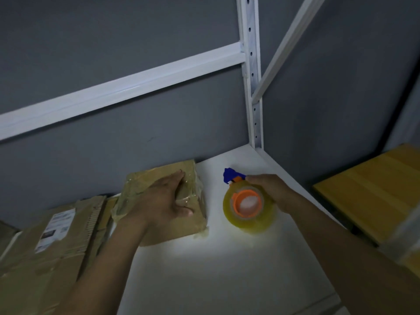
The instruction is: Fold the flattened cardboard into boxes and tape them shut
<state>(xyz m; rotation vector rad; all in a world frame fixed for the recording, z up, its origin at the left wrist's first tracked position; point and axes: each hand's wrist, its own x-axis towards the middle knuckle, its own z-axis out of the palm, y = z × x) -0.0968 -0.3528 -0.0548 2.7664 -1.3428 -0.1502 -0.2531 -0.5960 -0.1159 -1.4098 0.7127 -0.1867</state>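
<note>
Pressing down on the small cardboard box point(181, 228) with the left hand point(163, 201), fingers straight and together, thumb spread along the near side, nothing curled round it. Sits at the back of the white shelf board point(216, 269), far edge against the grey wall point(113, 37), wrapped in glossy clear tape with a loose end sticking out at the near right corner.

Gripping the tape dispenser point(247, 205) with the right hand point(270, 189), just to the right of the box and apart from it, fingers wrapped round the handle. Carries a yellowish roll of clear tape on an orange hub, with a blue cutter head point(230, 176) pointing toward the wall. Cannot tell whether held above the board or resting on it.

Further left, close against the box's left side, a stack of flattened cardboard point(68, 258) with a white printed label point(56, 228), too blurred to read. Behind, a white metal shelving frame: a perforated upright point(251, 64) at the board's back right corner and a crossbar point(136, 83) slanting across the wall. At the far right, well apart from the dispenser, a yellow wooden surface point(375, 192).
</note>
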